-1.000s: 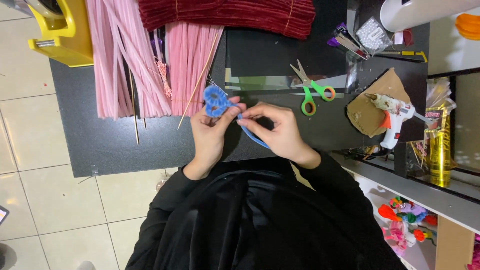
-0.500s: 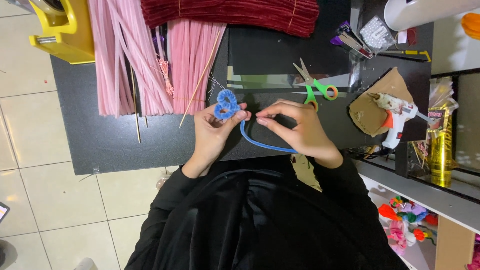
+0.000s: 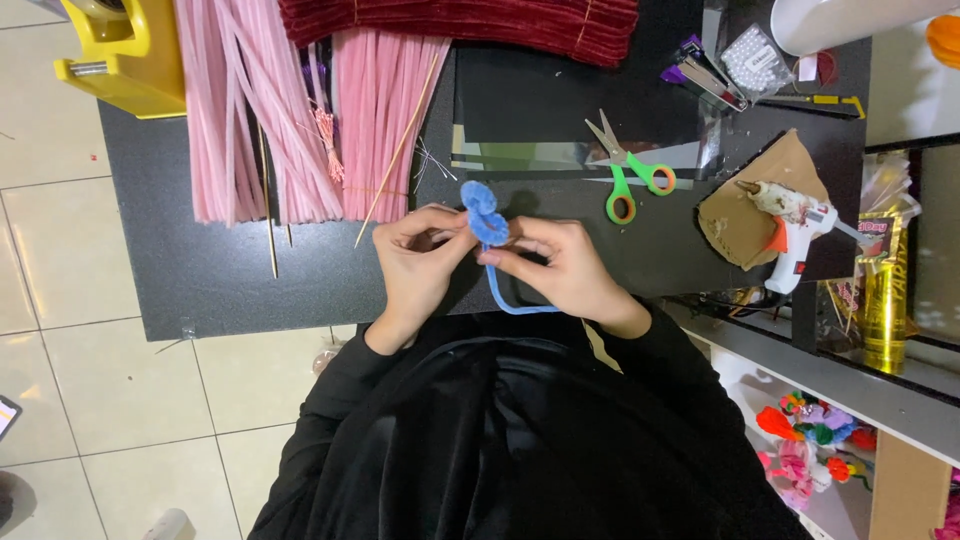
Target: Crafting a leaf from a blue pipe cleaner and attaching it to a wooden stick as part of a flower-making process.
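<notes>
Both my hands hold a blue pipe cleaner point(image 3: 483, 215) above the near edge of the black table point(image 3: 200, 270). Its top end is coiled into a small loop shape, and its loose tail curves down under my right hand. My left hand point(image 3: 420, 262) pinches the coil from the left with thumb and fingertips. My right hand point(image 3: 562, 268) grips the stem just below the coil. Black sleeves cover both my arms.
Pink pipe cleaner bundles point(image 3: 260, 120) and a dark red bundle point(image 3: 470, 22) lie at the back. Green-handled scissors point(image 3: 625, 175), a white glue gun point(image 3: 795, 225) on cardboard, a thin wooden stick point(image 3: 268, 210) and a yellow tape dispenser point(image 3: 120, 50) surround the hands.
The coil has been turned and now stands narrower between my hands. My right hand has drawn in closer to the coil, and the tail's loop has shortened.
</notes>
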